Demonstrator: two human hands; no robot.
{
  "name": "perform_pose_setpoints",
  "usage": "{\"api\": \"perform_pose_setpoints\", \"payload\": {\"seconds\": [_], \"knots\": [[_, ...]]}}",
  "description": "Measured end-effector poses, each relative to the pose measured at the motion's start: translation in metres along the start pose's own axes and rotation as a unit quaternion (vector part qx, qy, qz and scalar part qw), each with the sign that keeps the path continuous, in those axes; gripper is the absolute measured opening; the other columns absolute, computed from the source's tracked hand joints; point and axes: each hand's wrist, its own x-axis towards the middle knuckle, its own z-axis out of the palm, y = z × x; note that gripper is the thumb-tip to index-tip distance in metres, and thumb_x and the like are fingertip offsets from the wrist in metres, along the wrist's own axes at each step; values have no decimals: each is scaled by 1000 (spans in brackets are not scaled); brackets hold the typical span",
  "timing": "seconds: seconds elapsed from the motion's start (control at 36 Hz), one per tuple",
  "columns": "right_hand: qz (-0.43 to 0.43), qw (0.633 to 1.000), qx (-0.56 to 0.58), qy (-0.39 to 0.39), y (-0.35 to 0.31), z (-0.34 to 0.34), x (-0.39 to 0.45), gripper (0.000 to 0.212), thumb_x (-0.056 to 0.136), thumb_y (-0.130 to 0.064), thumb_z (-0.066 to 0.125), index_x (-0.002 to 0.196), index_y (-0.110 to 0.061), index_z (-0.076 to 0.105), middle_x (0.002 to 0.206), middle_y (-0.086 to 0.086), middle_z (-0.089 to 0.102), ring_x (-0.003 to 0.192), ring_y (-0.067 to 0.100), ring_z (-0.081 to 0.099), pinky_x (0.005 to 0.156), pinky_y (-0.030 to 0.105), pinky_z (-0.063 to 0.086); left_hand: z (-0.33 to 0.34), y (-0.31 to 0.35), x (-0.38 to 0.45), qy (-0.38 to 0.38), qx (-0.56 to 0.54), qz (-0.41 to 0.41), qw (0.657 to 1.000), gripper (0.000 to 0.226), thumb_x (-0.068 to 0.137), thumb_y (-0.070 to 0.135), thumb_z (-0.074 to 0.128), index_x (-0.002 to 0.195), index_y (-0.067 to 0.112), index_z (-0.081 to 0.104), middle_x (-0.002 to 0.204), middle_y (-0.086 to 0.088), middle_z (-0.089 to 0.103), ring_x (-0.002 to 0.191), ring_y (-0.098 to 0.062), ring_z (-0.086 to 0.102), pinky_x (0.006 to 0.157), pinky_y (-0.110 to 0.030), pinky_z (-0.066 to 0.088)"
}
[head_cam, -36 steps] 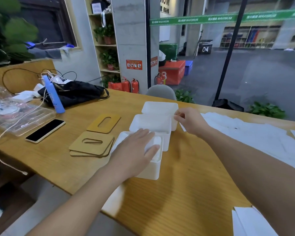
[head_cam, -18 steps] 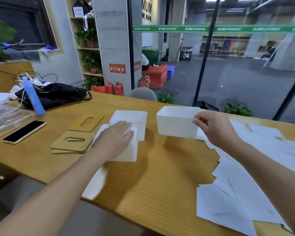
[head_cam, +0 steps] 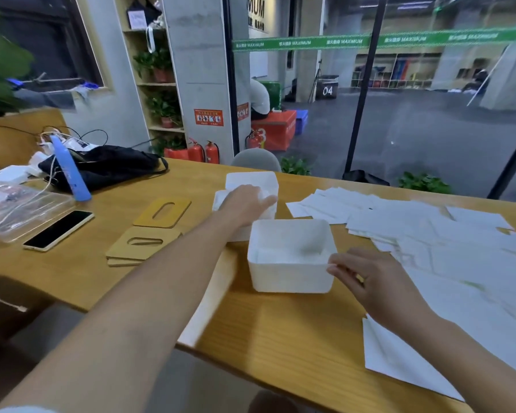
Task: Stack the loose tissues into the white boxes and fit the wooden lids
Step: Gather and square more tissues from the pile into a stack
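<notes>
An open white box [head_cam: 291, 257] stands on the wooden table [head_cam: 280, 329] right in front of me. My right hand [head_cam: 379, 284] touches its front right corner with relaxed fingertips, all outside the wall. Two more white boxes sit farther back, one behind [head_cam: 251, 178] and one to its left [head_cam: 219, 201]. My left hand [head_cam: 245, 204] lies flat on top of them with fingers straight. A single wooden lid [head_cam: 163, 213] with a slot and a small stack of lids [head_cam: 143, 245] lie to their left. Loose white tissues [head_cam: 429, 234] are spread over the right side of the table.
A phone [head_cam: 58, 229], a clear plastic case [head_cam: 15, 210], a blue tube [head_cam: 70, 171] and a black bag [head_cam: 108, 165] with cables fill the left end. A grey chair back [head_cam: 256, 159] stands behind the table. The table's near edge runs diagonally below my arms.
My right hand carried one white box away from the group, toward me, and set it on the table in front. My left hand stayed on the other boxes.
</notes>
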Motion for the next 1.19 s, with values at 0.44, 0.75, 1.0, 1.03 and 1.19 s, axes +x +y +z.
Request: {"api": "perform_pose_setpoints", "payload": {"seconds": [0.44,0.75,1.0,1.03,1.19], "knots": [[90,995,48,-18,6,19,12,49,99,-51,72,146,-45,59,104,-29,67,98,0,64,73,16,49,-9,-8,-8,37,-194,36,980,43,109,56,57,110,23,84,115,19,77,108,-2,65,96,-34,51],[149,986,74,-3,-4,-22,-20,58,89,-68,75,140,-44,62,99,-24,69,92,-1,65,76,27,58,-29,82,-125,106,-175,171,964,35,106,56,62,129,34,77,134,22,72,126,4,58,103,-13,39],[184,982,49,-9,0,-52,-97,42,92,-59,79,126,-36,72,98,-22,69,92,-2,64,80,27,57,35,156,-207,7,-201,221,955,27,108,43,65,129,32,77,128,23,72,114,2,61,94,-20,51],[189,981,41,-8,2,-55,-105,39,92,-56,80,124,-35,73,99,-22,69,91,-1,64,81,28,58,43,160,-211,-6,-200,216,956,27,108,44,64,129,33,77,129,23,72,112,1,62,95,-24,53],[229,973,-4,-7,20,-70,-149,38,92,-51,82,124,-33,74,109,-22,67,100,2,62,91,31,54,88,184,-226,-75,-156,174,969,54,102,63,66,147,33,66,147,13,63,132,-10,54,107,-33,46]]}}
